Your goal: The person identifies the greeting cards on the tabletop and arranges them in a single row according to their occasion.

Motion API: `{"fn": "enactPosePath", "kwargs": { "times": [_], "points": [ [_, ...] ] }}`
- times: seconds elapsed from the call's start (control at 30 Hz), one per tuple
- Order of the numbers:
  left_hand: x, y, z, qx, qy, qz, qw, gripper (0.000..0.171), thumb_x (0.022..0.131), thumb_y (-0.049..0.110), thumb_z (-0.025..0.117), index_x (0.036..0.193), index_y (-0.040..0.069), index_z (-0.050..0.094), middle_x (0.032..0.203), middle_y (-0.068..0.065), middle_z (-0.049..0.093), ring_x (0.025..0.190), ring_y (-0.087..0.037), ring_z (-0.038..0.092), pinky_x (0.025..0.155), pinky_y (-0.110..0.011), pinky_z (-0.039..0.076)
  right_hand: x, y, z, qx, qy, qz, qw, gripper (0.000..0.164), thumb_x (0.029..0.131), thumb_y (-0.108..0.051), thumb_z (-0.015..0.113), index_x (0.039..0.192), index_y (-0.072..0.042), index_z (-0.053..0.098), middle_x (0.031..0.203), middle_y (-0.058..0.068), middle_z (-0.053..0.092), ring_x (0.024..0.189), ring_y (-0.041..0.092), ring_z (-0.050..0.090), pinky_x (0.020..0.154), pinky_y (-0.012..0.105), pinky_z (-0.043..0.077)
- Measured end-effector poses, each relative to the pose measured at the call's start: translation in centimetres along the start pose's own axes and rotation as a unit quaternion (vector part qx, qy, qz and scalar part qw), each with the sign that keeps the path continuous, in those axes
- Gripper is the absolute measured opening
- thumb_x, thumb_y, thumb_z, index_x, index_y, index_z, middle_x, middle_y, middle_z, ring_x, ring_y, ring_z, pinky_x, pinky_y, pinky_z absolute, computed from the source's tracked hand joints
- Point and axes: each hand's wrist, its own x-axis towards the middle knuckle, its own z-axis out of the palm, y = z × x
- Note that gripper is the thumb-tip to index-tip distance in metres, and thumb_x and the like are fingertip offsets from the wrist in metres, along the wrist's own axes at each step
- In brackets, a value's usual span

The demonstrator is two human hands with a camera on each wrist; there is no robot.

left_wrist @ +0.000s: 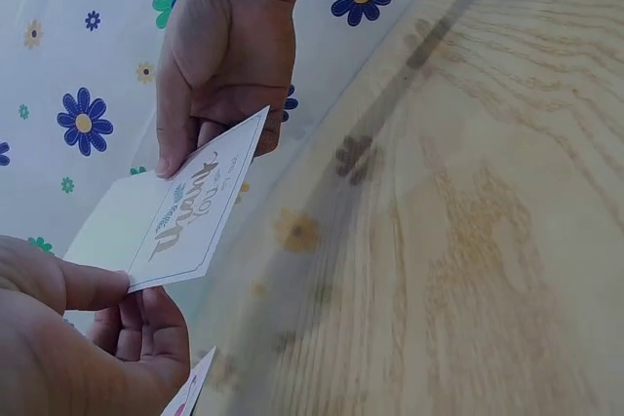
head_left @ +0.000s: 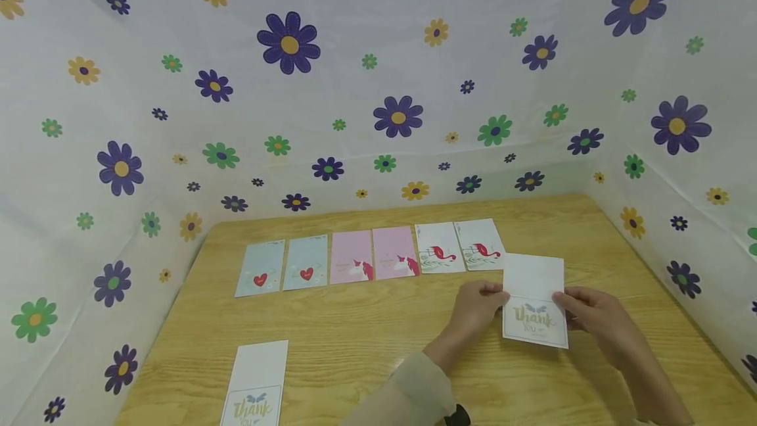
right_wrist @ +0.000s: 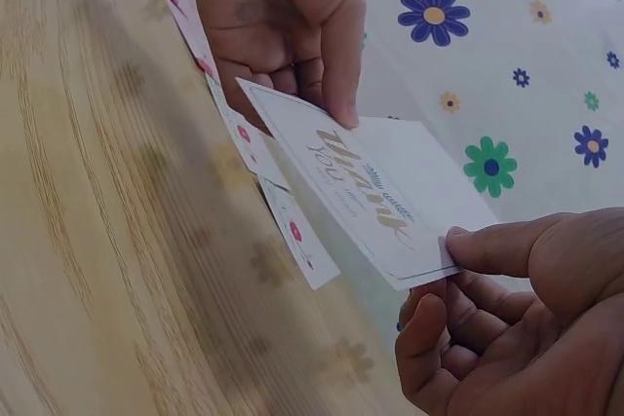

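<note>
Both hands hold one white greeting card [head_left: 535, 321] above the right part of the table, its gold "Thank you" lettering facing up. My left hand [head_left: 475, 311] pinches its left edge between thumb and fingers. The opposite edge is pinched by my right hand [head_left: 598, 315]. In the left wrist view the left thumb [left_wrist: 96, 286] lies on top of the card, fingers curled below. The right wrist view shows the right thumb [right_wrist: 497, 245] likewise on top. Another "Thank you" card [head_left: 258, 370] lies on the table at the front left, cut off by the frame's bottom.
A row of cards lies along the back: two light-blue heart cards [head_left: 260, 267], two pink unicorn cards [head_left: 350, 252] and two white flamingo cards [head_left: 437, 238]. The wooden table [head_left: 367, 340] is enclosed by a flower-printed white cloth [head_left: 355, 91] at the back and sides.
</note>
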Motion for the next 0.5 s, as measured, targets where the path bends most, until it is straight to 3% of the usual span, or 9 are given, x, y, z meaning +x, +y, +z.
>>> {"fn": "enactPosePath", "kwargs": {
  "times": [0.2, 0.4, 0.5],
  "points": [
    [0.3, 0.6, -0.4, -0.011, 0.01, -0.014, 0.9998, 0.004, 0.094, 0.009, 0.075, 0.097, 0.005, 0.075, 0.084, 0.002, 0.066, 0.075, -0.013, 0.063, 0.075, -0.034, 0.061, 0.2, -0.3, 0.2, -0.004, 0.005, 0.019, 1.0, 0.061, 0.108, -0.038, 0.056, 0.132, 0.018, 0.056, 0.105, 0.007, 0.072, 0.087, 0.011, 0.067, 0.076, 0.027, 0.058],
    [0.7, 0.9, -1.0, -0.027, -0.009, -0.034, 0.999, 0.009, 0.095, 0.014, 0.075, 0.095, 0.006, 0.077, 0.082, -0.001, 0.07, 0.072, -0.015, 0.065, 0.074, -0.034, 0.061, 0.5, -0.8, 0.4, -0.01, 0.022, 0.023, 0.999, 0.068, 0.107, -0.047, 0.053, 0.138, 0.014, 0.054, 0.108, 0.009, 0.072, 0.088, 0.015, 0.068, 0.075, 0.028, 0.055],
    [0.9, 1.1, -1.2, -0.031, -0.01, -0.029, 0.999, 0.009, 0.095, 0.016, 0.076, 0.095, 0.007, 0.077, 0.081, -0.001, 0.07, 0.072, -0.015, 0.065, 0.075, -0.035, 0.061, 0.6, -1.1, 0.5, -0.003, 0.032, 0.014, 0.999, 0.07, 0.107, -0.048, 0.052, 0.141, 0.013, 0.051, 0.108, 0.008, 0.072, 0.087, 0.015, 0.067, 0.073, 0.03, 0.056]
  ]
}}
